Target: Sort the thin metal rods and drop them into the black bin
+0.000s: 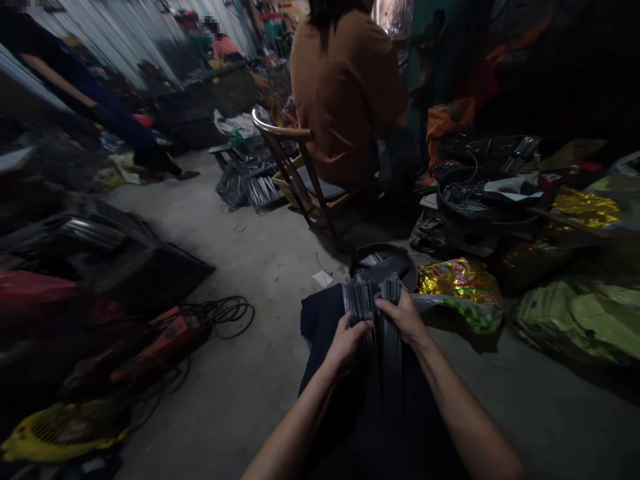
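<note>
Bare left hand (350, 338) and right hand (403, 316) curled round thin grey metallic rods (357, 300) jutting beyond, likely stiff, best clasped near tips.

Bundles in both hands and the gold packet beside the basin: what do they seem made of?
Left bundle: likely metal, dull grey with thin glints. Right bundle: apparently the same, dimmer; plastic can't be ruled out. Gold packet: probably metallised plastic film, glossy, with bright, crinkled reflections.
</note>
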The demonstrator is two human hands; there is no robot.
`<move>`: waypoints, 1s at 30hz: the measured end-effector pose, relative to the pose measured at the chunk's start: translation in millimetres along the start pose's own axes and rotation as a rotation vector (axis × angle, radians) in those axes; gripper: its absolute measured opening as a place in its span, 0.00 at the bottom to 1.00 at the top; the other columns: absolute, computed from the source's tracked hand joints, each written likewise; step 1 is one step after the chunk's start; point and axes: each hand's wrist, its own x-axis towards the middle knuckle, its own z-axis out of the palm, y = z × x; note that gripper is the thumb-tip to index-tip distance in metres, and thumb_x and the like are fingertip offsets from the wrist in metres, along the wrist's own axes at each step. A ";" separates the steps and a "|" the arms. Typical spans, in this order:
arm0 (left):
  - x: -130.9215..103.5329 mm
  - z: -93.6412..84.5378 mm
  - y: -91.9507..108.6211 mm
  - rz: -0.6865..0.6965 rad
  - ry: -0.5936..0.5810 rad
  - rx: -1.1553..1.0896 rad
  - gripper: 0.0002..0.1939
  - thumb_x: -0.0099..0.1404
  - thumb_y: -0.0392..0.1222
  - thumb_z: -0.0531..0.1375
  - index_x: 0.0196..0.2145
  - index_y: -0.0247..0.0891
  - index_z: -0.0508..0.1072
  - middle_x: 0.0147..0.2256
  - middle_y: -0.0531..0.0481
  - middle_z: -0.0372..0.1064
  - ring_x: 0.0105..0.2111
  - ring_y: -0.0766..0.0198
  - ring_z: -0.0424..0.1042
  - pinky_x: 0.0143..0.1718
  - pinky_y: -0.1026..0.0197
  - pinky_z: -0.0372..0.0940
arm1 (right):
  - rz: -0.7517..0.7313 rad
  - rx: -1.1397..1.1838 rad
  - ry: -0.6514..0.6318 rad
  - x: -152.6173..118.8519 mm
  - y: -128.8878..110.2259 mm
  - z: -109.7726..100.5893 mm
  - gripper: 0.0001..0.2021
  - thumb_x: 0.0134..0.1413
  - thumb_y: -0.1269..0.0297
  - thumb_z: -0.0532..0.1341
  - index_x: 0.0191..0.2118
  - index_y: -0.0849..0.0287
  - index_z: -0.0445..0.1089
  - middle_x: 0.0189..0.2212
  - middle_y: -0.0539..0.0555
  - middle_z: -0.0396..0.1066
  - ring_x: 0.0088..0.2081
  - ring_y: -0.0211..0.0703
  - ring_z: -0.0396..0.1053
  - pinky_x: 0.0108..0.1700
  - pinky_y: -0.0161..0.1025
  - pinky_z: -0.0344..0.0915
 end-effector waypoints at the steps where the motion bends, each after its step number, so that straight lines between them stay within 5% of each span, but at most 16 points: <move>1: 0.1 -0.8 -0.5 -0.001 0.004 -0.002 0.14 0.49 0.38 0.67 0.36 0.34 0.75 0.28 0.51 0.75 0.27 0.63 0.73 0.31 0.63 0.66 | 0.002 0.005 -0.008 0.0 -0.1 0.3 0.24 0.44 0.59 0.70 0.49 0.57 0.67 0.44 0.54 0.75 0.45 0.49 0.73 0.51 0.45 0.67; 30: 2.8 3.2 -2.9 0.088 -0.024 0.047 0.23 0.46 0.42 0.73 0.40 0.32 0.76 0.37 0.45 0.78 0.36 0.56 0.76 0.41 0.57 0.69 | 0.026 0.003 -0.046 -0.5 -4.0 8.2 0.26 0.41 0.60 0.70 0.49 0.57 0.67 0.44 0.55 0.75 0.45 0.49 0.73 0.51 0.46 0.67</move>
